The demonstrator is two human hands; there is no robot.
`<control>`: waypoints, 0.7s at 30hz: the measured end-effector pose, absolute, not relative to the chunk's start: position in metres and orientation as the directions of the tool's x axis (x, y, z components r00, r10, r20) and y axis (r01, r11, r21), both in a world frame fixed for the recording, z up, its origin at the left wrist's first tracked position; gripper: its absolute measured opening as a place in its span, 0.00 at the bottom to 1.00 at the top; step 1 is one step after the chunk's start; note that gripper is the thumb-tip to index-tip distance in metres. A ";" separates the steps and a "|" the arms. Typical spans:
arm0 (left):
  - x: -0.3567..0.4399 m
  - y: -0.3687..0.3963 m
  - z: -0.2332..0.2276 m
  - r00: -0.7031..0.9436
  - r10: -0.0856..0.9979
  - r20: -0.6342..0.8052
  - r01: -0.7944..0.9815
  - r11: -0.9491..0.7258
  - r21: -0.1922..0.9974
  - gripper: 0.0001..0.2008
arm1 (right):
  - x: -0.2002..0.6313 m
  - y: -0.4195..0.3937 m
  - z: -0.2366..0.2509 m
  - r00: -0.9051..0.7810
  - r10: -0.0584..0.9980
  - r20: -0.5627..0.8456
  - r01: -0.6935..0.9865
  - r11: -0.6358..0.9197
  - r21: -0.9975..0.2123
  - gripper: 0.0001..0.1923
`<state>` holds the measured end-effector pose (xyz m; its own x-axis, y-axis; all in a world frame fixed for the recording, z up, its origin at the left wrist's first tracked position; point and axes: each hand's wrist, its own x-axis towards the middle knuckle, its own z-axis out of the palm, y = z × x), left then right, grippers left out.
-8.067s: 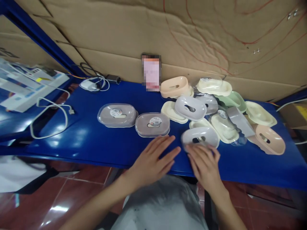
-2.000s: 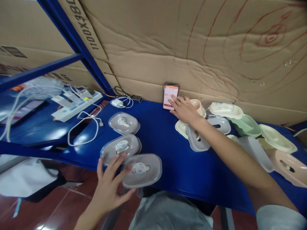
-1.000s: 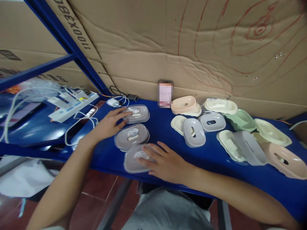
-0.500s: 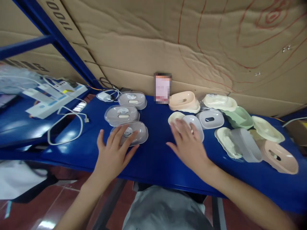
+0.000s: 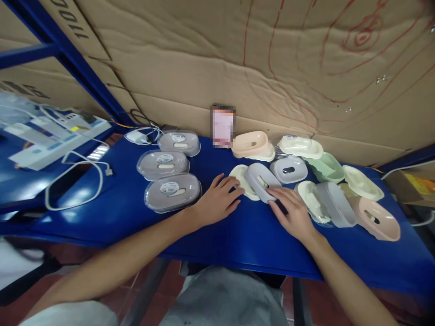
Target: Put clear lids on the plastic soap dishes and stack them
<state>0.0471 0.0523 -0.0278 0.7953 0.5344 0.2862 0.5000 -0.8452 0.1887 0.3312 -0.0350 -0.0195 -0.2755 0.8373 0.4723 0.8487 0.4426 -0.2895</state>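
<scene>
My right hand (image 5: pixel 294 210) has its thumb and fingertips on the near right end of a grey oval soap dish (image 5: pixel 258 176) with a slot. That dish leans tilted against a cream wavy-edged dish (image 5: pixel 249 192). My left hand (image 5: pixel 222 199) holds nothing; its fingers are apart and point at the cream dish's left side. I cannot tell whether they touch it. Another grey slotted dish (image 5: pixel 299 174) lies just behind my right hand. To the left, three grey dishes under clear lids stand in a column, the nearest lidded dish (image 5: pixel 159 199) beside my left forearm.
More dishes stand at right: a peach dish (image 5: pixel 385 222), an upright grey dish (image 5: pixel 340 208), a green dish (image 5: pixel 328 167). A phone-like upright screen (image 5: pixel 222 129) leans on the cardboard wall (image 5: pixel 170 63). A power strip (image 5: pixel 57 145) with white cables lies at left on the blue table (image 5: pixel 220 244).
My left hand has moved right, from the nearest lidded dish to beside the cream dish. My right hand has shifted to the grey dish's near end, and that dish now sits turned and tilted.
</scene>
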 end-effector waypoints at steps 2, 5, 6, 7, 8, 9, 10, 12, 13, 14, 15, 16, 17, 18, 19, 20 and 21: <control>0.041 0.050 -0.028 0.799 0.506 0.325 0.453 -0.862 0.228 0.10 | 0.337 -0.032 -0.020 -0.306 0.846 0.436 0.806 0.474 -0.354 0.20; 0.033 0.048 -0.023 0.790 0.480 0.382 0.418 -0.877 0.238 0.14 | 0.335 -0.033 -0.023 -0.372 0.838 0.399 0.758 0.522 -0.390 0.23; 0.032 0.049 -0.021 0.781 0.486 0.392 0.424 -0.874 0.239 0.19 | 0.332 -0.034 -0.024 -0.393 0.831 0.394 0.746 0.538 -0.392 0.24; 0.030 0.052 -0.020 0.775 0.494 0.394 0.431 -0.869 0.244 0.25 | 0.327 -0.036 -0.026 -0.412 0.823 0.391 0.737 0.554 -0.388 0.25; 0.029 0.054 -0.020 0.773 0.501 0.389 0.433 -0.865 0.255 0.30 | 0.321 -0.038 -0.027 -0.432 0.815 0.387 0.733 0.567 -0.376 0.25; 0.028 0.057 -0.021 0.777 0.504 0.378 0.427 -0.862 0.272 0.34 | 0.316 -0.040 -0.028 -0.451 0.808 0.380 0.733 0.578 -0.358 0.25; 0.027 0.060 -0.023 0.784 0.502 0.365 0.417 -0.862 0.290 0.36 | 0.311 -0.042 -0.027 -0.470 0.800 0.374 0.736 0.589 -0.334 0.25; 0.025 0.063 -0.028 0.803 0.491 0.338 0.398 -0.864 0.310 0.36 | 0.307 -0.043 -0.022 -0.519 0.782 0.345 0.737 0.614 -0.283 0.24; 0.024 0.063 -0.030 0.810 0.485 0.328 0.395 -0.866 0.307 0.35 | 0.309 -0.041 -0.016 -0.548 0.773 0.319 0.731 0.628 -0.265 0.24; 0.024 0.063 -0.032 0.814 0.484 0.320 0.399 -0.867 0.298 0.34 | 0.311 -0.038 -0.008 -0.571 0.767 0.291 0.727 0.638 -0.255 0.23; 0.024 0.063 -0.034 0.816 0.484 0.315 0.405 -0.869 0.284 0.34 | 0.316 -0.034 0.002 -0.580 0.768 0.270 0.729 0.638 -0.249 0.23; 0.024 0.062 -0.034 0.817 0.487 0.310 0.414 -0.868 0.272 0.35 | 0.320 -0.027 0.014 -0.573 0.776 0.263 0.740 0.628 -0.241 0.22; 0.025 0.060 -0.034 0.817 0.490 0.305 0.421 -0.868 0.265 0.35 | 0.324 -0.020 0.025 -0.551 0.788 0.274 0.758 0.610 -0.230 0.22; 0.025 0.059 -0.033 0.818 0.492 0.300 0.425 -0.866 0.262 0.34 | 0.327 -0.010 0.036 -0.519 0.799 0.304 0.781 0.588 -0.212 0.21; 0.026 0.057 -0.031 0.819 0.492 0.295 0.424 -0.866 0.266 0.33 | 0.329 0.001 0.046 -0.486 0.803 0.343 0.803 0.566 -0.186 0.21; 0.027 0.055 -0.029 0.821 0.490 0.292 0.419 -0.866 0.275 0.32 | 0.329 0.013 0.052 -0.465 0.801 0.377 0.822 0.548 -0.152 0.21; 0.028 0.054 -0.026 0.822 0.490 0.289 0.413 -0.864 0.289 0.31 | 0.328 0.026 0.057 -0.456 0.796 0.399 0.838 0.535 -0.109 0.21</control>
<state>0.0279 0.0537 -0.0263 0.8221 0.4904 0.2892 0.4134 -0.8635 0.2888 0.3278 0.0263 0.0566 -0.4557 0.7959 0.3985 0.8380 0.5346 -0.1093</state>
